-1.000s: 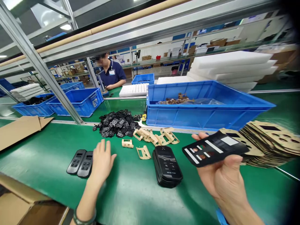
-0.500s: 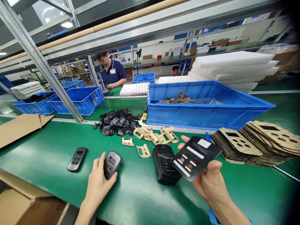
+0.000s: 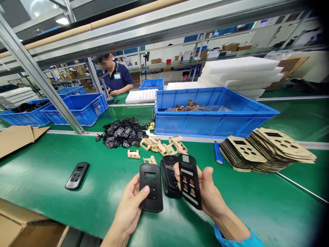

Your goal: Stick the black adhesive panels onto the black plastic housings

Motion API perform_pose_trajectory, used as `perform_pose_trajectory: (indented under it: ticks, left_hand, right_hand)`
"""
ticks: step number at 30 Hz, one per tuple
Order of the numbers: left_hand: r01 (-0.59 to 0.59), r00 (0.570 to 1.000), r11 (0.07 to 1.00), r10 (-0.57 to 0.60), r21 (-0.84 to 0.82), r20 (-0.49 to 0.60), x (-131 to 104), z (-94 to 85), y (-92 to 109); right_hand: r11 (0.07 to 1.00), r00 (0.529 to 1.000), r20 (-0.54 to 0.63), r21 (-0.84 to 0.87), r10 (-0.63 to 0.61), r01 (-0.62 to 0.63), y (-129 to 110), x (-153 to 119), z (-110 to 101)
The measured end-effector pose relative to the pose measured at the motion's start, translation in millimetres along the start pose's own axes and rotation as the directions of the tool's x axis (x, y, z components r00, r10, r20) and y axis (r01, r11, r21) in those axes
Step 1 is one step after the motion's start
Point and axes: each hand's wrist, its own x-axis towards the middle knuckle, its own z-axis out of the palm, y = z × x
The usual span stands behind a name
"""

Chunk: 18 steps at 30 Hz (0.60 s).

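Green workbench [image 3: 97, 209], and both hands are full!
The left hand [image 3: 131, 203] grips a black keypad housing [image 3: 155, 181], thumb across its face; just right of it, the right hand [image 3: 210, 192] holds a tilted, white-striped black faceplate [image 3: 188, 184], overlapping the stacked glossy panels [image 3: 168, 171] in view. A second housing [image 3: 77, 175] lies well apart, over on the left.

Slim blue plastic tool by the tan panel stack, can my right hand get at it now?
Probably yes, once its grip frees up: the right hand holds a flat black panel with white strips, but only bare green tabletop seems to lie between that hand and the slim blue plastic tool.
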Motion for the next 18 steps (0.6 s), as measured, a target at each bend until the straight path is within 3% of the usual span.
perform_pose_trajectory:
  ticks: [4,11,15,18]
  left_hand:
    - [0.114,0.993,0.980,-0.113,-0.163,0.016,-3,8.0,-7]
    - [0.140,0.990,0.955,-0.140,-0.262,0.020,-8,15.9,-6]
    - [0.098,0.995,0.988,-0.094,-0.117,0.036,-9,19.1,-8]
    - [-0.107,0.994,0.977,0.102,0.183,0.039,-8,9.9,-7]
  right_hand:
    - [0.993,0.998,-0.038,-0.099,0.053,-0.056,-1,0,4]
    - [0.918,0.997,0.036,-0.393,0.074,-0.054,4,-6,7]
    - [0.936,0.999,0.017,-0.350,0.032,-0.023,1,-7,6]
    - [0.957,0.998,-0.053,-0.287,-0.044,0.027,-6,-6,3]
